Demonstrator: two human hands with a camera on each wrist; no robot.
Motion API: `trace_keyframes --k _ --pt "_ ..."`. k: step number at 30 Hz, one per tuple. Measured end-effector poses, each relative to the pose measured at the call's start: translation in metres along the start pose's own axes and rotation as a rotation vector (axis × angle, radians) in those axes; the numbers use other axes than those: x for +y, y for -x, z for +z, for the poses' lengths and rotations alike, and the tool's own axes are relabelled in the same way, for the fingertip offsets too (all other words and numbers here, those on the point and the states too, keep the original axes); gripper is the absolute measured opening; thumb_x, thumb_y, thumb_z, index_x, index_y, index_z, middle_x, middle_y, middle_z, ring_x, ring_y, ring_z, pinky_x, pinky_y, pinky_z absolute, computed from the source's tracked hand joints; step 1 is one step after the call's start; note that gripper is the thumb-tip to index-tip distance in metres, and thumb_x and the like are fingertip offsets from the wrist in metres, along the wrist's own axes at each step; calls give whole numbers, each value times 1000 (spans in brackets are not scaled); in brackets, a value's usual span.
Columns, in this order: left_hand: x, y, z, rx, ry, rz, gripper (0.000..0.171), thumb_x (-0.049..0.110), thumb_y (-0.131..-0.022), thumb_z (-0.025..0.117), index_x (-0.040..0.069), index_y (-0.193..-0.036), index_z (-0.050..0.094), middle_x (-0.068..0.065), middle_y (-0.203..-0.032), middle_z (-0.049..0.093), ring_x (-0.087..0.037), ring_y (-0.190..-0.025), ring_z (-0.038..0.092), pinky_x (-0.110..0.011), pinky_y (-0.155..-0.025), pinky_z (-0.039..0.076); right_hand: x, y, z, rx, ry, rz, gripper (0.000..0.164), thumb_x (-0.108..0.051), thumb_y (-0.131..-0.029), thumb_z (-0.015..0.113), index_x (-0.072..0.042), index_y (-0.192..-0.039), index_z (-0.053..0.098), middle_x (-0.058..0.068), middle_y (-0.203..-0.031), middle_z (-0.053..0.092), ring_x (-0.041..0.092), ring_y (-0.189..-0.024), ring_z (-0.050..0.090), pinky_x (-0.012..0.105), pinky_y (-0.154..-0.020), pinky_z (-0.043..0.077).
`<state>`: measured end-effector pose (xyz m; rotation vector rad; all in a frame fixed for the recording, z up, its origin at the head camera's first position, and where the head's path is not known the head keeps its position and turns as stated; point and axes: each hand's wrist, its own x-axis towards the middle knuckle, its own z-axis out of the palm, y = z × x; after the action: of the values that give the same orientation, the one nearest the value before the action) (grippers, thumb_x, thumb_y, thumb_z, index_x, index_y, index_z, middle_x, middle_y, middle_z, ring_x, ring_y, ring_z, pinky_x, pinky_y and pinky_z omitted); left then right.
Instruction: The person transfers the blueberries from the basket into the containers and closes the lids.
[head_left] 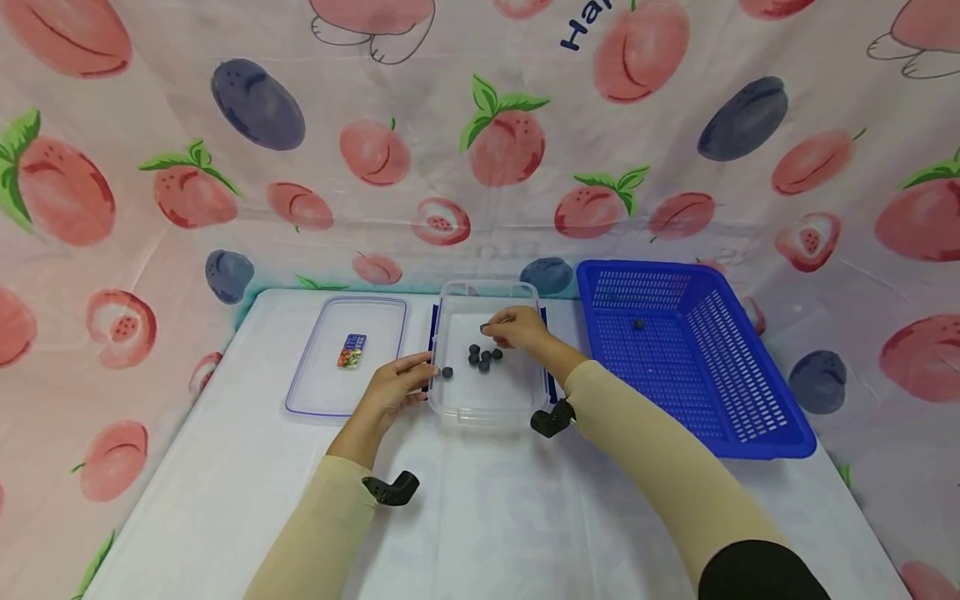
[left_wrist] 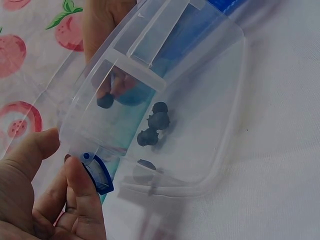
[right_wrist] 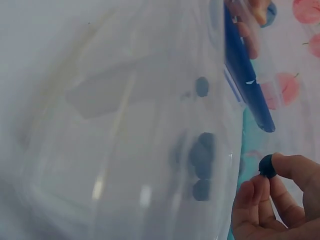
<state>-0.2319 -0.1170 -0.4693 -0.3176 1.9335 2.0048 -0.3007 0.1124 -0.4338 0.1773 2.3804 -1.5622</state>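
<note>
A clear plastic storage box [head_left: 491, 408] with blue side latches sits without its lid in the middle of the table. My left hand [head_left: 395, 385] grips its left wall, thumb and fingers around the edge by the blue latch [left_wrist: 101, 173]. Over the box, my right hand [head_left: 519, 327] pinches one blueberry [right_wrist: 267, 166] between thumb and fingertips. Several blueberries [head_left: 483, 365] lie clustered on the box floor, and a single blueberry [head_left: 447, 372] lies apart near the left wall. Seen through the clear wall in the right wrist view, the cluster [right_wrist: 202, 160] looks blurred.
A blue plastic basket [head_left: 750, 446] stands on the right with one blueberry [head_left: 639, 324] inside. On the left lies the clear lid [head_left: 311, 387] with a colourful label [head_left: 352, 352]. A fruit-print cloth [head_left: 450, 167] hangs behind the white table [head_left: 480, 517].
</note>
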Motion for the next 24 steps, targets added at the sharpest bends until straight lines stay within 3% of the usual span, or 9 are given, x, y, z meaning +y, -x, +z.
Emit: trace_keyframes --k 6,10,16,24 --pt "0 0 1 6 -7 -7 48 15 -91 71 5 -136 58 2 -101 69 -10 -87 61 -20 -68 55 2 -4 5 21 136 6 22 -11 -90 71 2 -106 67 14 -100 67 20 -82 64 41 -89 56" --pt "0 1 0 6 -5 -7 48 15 -91 71 5 -136 58 2 -101 69 -10 -87 61 -20 -68 55 5 -9 7 29 245 13 20 -12 -90 71 0 -105 68 13 -97 68 18 -77 63 34 -78 58" --pt "0 1 -1 4 -2 -6 47 15 -91 71 4 -136 59 3 -98 70 -9 -86 61 -19 -68 54 7 -14 12 53 429 -7 18 -14 -89 72 -2 -102 69 12 -99 68 16 -78 60 25 -67 50" --pt "2 2 1 12 -1 -17 46 15 -91 71 5 -135 60 0 -103 70 -11 -87 61 -20 -68 55 13 -13 17 88 484 3 16 -13 -89 73 -2 -99 71 12 -101 69 19 -83 59 29 -71 51"
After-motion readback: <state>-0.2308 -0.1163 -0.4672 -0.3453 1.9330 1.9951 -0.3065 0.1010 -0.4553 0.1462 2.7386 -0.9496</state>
